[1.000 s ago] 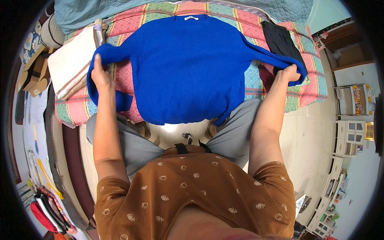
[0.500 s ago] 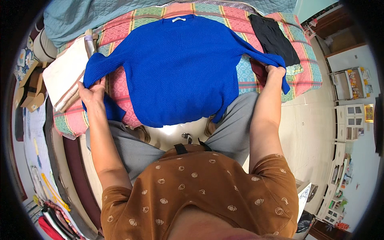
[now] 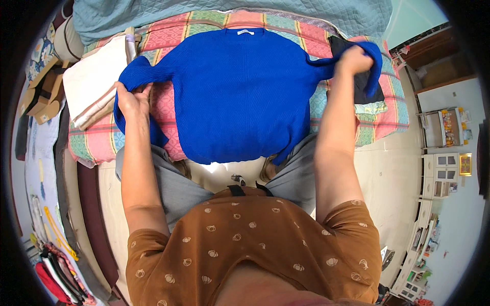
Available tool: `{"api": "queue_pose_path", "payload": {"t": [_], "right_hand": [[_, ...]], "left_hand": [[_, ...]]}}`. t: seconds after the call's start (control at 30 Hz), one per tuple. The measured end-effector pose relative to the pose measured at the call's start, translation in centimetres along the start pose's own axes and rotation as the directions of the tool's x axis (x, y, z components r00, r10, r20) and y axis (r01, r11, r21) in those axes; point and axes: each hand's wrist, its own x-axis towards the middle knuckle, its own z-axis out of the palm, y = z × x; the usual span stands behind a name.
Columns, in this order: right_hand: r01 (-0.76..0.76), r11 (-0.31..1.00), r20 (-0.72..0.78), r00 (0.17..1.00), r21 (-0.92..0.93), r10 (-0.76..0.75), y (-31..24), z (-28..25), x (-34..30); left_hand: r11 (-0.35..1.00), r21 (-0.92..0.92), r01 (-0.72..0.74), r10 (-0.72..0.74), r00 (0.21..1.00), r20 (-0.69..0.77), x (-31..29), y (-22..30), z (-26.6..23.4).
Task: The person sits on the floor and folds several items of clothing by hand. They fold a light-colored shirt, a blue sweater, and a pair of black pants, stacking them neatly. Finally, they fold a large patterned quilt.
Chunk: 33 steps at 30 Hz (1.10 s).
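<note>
A bright blue knitted sweater [image 3: 240,92] lies spread flat, neck away from me, on a bed with a striped pink, green and yellow cover [image 3: 168,102]. My left hand [image 3: 131,99] grips the sweater's left sleeve near the bed's left side. My right hand [image 3: 352,58] holds the right sleeve, lifted above the bed, its cuff hanging down over a dark folded garment [image 3: 365,86].
Folded cream cloths [image 3: 94,84] lie on the bed to the left. A teal quilt [image 3: 229,15] covers the far end. A small shelf unit [image 3: 446,127] and white cabinets [image 3: 441,176] stand at the right. Clothes on hangers [image 3: 53,260] are at the lower left.
My right hand has raised the right sleeve up and away from the bed's edge. My left hand shifted slightly up along the left sleeve. The sweater's body stays flat.
</note>
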Motion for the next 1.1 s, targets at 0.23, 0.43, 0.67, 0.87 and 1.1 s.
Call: {"api": "queue_pose_path", "payload": {"t": [0.23,0.43,0.67,0.87,1.1], "right_hand": [[0.677,0.733,0.934,0.217,0.065,-0.283,-1.9,-3.0,-26.7],[0.483,0.869,0.904,0.316,0.107,-0.287,-3.0,-4.6,-26.0],[0.333,0.925,0.907,0.306,0.182,-0.288,-5.6,-6.0,-20.2],[0.394,0.848,0.931,-0.062,0.354,-0.36,-6.0,-10.1,-16.0],[-0.024,0.989,0.977,-0.154,0.146,-0.148,-0.5,-12.4,-12.5]], "left_hand": [[0.996,0.009,0.087,-0.087,0.996,-0.012,-0.9,-0.5,0.4],[0.958,0.148,0.247,-0.235,0.967,-0.096,-2.8,-2.9,-0.3],[0.735,0.38,0.562,-0.678,0.639,0.364,-4.3,-7.8,-0.7],[0.639,0.324,0.698,-0.769,0.567,0.295,-8.7,-12.5,2.1],[0.679,0.682,0.271,-0.542,0.812,0.217,-9.3,-13.2,0.8]]}}
